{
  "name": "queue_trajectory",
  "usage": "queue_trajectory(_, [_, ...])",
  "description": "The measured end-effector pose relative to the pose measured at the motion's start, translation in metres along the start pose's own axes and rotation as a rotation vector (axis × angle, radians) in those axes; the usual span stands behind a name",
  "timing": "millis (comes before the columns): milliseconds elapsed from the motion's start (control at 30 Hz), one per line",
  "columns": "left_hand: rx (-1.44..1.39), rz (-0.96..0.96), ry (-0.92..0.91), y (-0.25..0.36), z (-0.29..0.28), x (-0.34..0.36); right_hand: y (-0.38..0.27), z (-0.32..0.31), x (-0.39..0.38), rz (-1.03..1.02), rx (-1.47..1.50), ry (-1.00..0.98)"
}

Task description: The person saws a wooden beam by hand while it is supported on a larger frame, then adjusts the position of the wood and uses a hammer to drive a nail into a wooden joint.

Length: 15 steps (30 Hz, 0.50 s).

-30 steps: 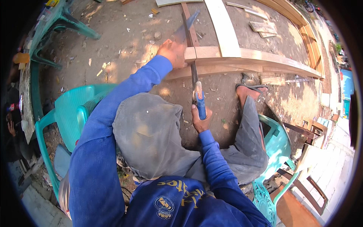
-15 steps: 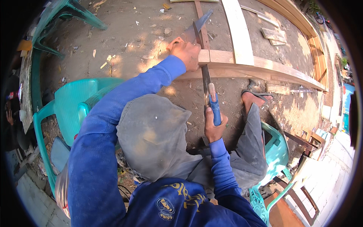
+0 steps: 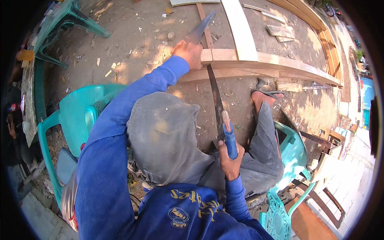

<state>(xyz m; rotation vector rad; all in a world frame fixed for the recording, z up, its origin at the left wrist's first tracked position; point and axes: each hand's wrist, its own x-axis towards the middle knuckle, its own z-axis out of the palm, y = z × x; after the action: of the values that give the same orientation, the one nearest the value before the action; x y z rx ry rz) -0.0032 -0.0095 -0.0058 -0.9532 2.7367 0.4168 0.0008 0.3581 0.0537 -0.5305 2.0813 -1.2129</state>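
Watching remotely: right hand (image 3: 231, 162) wraps the blue handle (image 3: 230, 141) of the saw (image 3: 216, 98), thumb along its side, presumably keeping the blade aligned. The blade runs away from the person to a dark line (image 3: 212, 55) near the end of the wooden beam (image 3: 276, 61). Left hand (image 3: 189, 54) rests there, likely steadying it; fingers partly hidden, so I can't tell their clasp. Pale board (image 3: 240, 30) overlaps the beam.
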Motion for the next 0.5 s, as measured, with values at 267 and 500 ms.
queue_trajectory(267, [-0.087, 0.041, 0.050, 0.012, 0.014, -0.001, 0.038, 0.032, 0.066, -0.166, -0.011, 0.062])
queue_trajectory(500, [0.042, -0.004, -0.081, 0.007, 0.002, 0.004, 0.127, 0.063, 0.112, -0.486, -0.003, 0.084])
